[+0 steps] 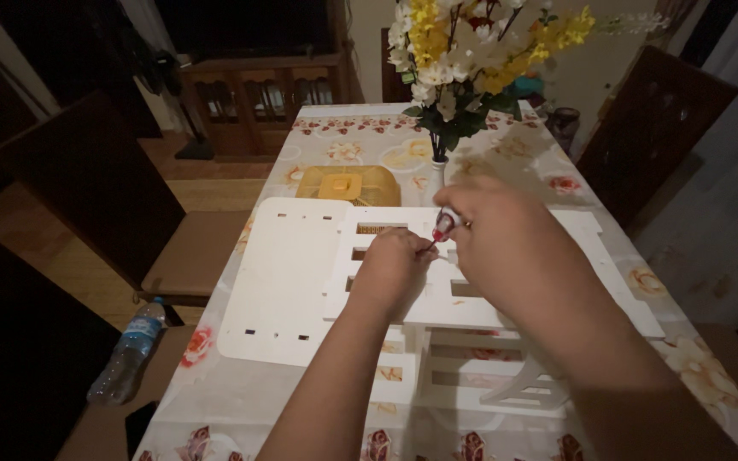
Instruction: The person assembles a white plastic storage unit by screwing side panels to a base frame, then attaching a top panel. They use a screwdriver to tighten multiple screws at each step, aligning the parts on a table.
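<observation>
At far left a clear plastic water bottle (pixel 127 352) lies on a brown chair seat beside the table (pixel 241 410), which carries a floral-patterned cloth. On the cloth rests a flat white panel (pixel 279 277) with small slots, partly under a white slotted frame piece (pixel 471 303) that stands raised on further white cut-out parts. The left hand (pixel 392 269) rests on this frame, fingers curled together and pressed down on it. Just right, the right hand (pixel 501 230) has its fingers clamped on a small red-handled screwdriver (pixel 443 226), tip angled down at the frame beside the left hand. Behind are a yellow plastic container (pixel 349 185) and a vase of yellow and white flowers (pixel 463 60).
</observation>
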